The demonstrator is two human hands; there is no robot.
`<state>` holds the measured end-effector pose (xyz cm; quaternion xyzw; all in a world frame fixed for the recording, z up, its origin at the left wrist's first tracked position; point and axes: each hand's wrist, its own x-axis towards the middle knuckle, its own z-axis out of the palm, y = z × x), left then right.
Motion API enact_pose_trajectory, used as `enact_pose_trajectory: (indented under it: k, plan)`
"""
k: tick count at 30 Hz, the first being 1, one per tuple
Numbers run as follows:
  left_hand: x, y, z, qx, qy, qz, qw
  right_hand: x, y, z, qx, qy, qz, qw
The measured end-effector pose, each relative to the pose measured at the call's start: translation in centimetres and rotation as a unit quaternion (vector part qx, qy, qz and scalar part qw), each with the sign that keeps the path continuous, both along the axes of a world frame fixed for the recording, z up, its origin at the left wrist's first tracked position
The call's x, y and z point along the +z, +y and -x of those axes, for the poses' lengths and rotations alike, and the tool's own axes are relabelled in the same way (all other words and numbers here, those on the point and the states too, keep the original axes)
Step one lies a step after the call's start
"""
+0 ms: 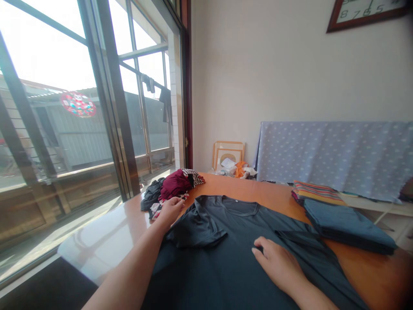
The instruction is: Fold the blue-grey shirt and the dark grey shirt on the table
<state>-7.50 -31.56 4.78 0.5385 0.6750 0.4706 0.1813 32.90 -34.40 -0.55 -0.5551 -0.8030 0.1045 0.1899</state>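
Note:
A dark T-shirt [206, 267] lies spread over the near part of the table, its neckline at the far side. One sleeve [206, 228] is turned inward over the body of the shirt, with creases. My left hand [171, 209] is beside that sleeve, fingers pinched together, in front of a heap of clothes; whether fabric is between the fingertips cannot be made out. Over the shirt's front is my right hand [279, 261], its fingers loosely curled, thumb apart from the index finger, and nothing visible in it.
Crumpled clothes [176, 183], maroon, grey and striped, lie at the table's far left. Folded dark blue garments [348, 224] and a striped folded cloth [318, 193] are stacked at right. The orange-brown table [226, 183] adjoins a window [106, 107]. Behind hangs a dotted cloth [332, 155].

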Motion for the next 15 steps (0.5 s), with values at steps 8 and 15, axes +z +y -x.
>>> enact_pose_trajectory:
  k: [8, 15]
  plan:
    - [-0.3, 5.4, -0.2, -0.069, 0.193, 0.026, 0.979, 0.2, 0.1, 0.2, 0.001, 0.011, -0.001, 1.0]
    - [0.8, 10.2, -0.4, -0.172, 0.436, 0.127, 0.874, 0.1, 0.3, 0.2, -0.009, 0.016, -0.003, 1.0]
